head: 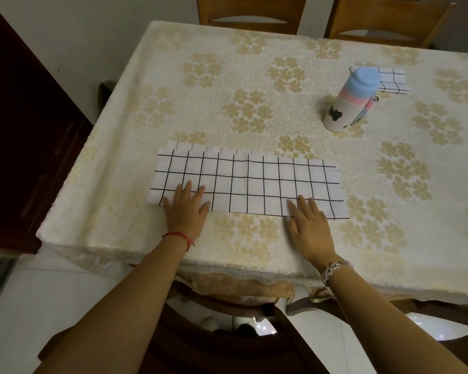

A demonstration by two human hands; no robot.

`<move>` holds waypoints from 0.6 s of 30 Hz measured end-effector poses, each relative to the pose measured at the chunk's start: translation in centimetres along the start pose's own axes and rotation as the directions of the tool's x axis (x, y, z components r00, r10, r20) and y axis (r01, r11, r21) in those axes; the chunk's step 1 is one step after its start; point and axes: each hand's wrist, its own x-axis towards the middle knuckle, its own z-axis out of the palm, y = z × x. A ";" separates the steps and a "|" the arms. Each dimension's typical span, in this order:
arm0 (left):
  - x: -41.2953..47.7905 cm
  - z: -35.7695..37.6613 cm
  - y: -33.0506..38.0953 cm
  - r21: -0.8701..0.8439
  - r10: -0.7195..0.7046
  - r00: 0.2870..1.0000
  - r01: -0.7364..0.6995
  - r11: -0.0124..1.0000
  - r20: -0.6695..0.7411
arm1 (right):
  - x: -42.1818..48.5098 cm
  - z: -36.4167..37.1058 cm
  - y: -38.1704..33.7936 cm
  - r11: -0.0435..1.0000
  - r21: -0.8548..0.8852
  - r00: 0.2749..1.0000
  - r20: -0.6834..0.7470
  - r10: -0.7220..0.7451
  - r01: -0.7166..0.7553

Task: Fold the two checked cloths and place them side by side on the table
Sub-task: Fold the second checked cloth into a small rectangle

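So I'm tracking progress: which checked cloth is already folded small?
The far cloth behind the bottle, a compact bundle. The near cloth is a long strip with the left hand and right hand flat on its front edge.

Table (254,125) under cream floral tablecloth (157,103). Near edge, left-centre: long checked cloth strip (249,182), flat. Far right: pastel bottle (347,106) upright, small folded checked cloth (393,81) just behind it.

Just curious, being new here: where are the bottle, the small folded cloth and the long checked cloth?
bottle (345,105): head view, its pale body.
small folded cloth (393,81): head view, its top face.
long checked cloth (250,182): head view, its middle.
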 end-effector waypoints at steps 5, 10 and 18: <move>0.4 0.2 -0.1 0.009 0.009 1.000 -0.009 1.000 0.006 | 0.1 0.4 0.0 0.997 -0.050 0.998 -0.015 0.058 -0.059; 1.2 0.2 0.1 0.014 0.028 1.000 -0.028 1.000 0.003 | 0.3 0.4 0.2 0.994 -0.040 0.991 -0.090 0.099 -0.103; 2.4 0.3 0.2 0.027 0.074 0.997 -0.073 0.997 -0.010 | 0.5 0.7 0.4 0.974 -0.023 0.965 -0.141 0.220 -0.225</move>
